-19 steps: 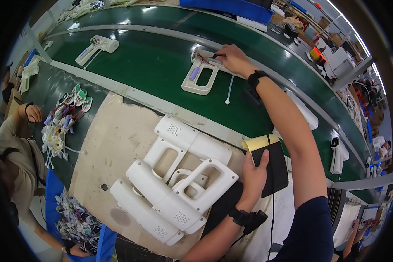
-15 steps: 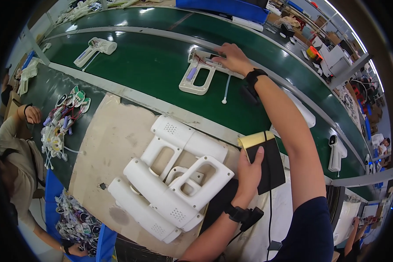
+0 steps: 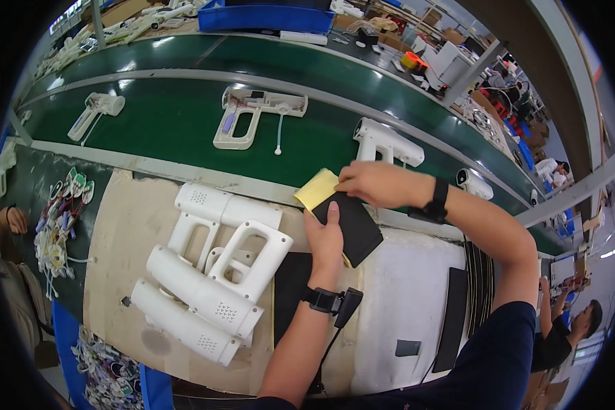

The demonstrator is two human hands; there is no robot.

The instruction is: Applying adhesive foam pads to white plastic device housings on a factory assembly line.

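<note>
My left hand (image 3: 326, 239) grips a black sheet (image 3: 357, 229), thumb lying on top. One end of the sheet shows a yellow face or backing (image 3: 317, 190), curled over at the far left. My right hand (image 3: 384, 184) is closed in a pinch at the border between yellow and black; its fingertips partly hide what they hold. Left of my hands, several white gun-shaped plastic housings (image 3: 212, 280) with loop handles lie piled on a worn board (image 3: 109, 273). Another black sheet (image 3: 288, 287) lies partly under my left forearm.
Beyond the board runs a green conveyor (image 3: 178, 130) carrying an opened housing (image 3: 239, 119) with wires, plus other white units (image 3: 387, 142). Wired parts (image 3: 58, 225) lie at left above a blue bin (image 3: 158, 386). Black strips (image 3: 451, 318) lie at right, and other people sit nearby.
My right hand has left the opened housing on the conveyor and come to the sheet in my left hand. The whole view has shifted, with things now farther left.
</note>
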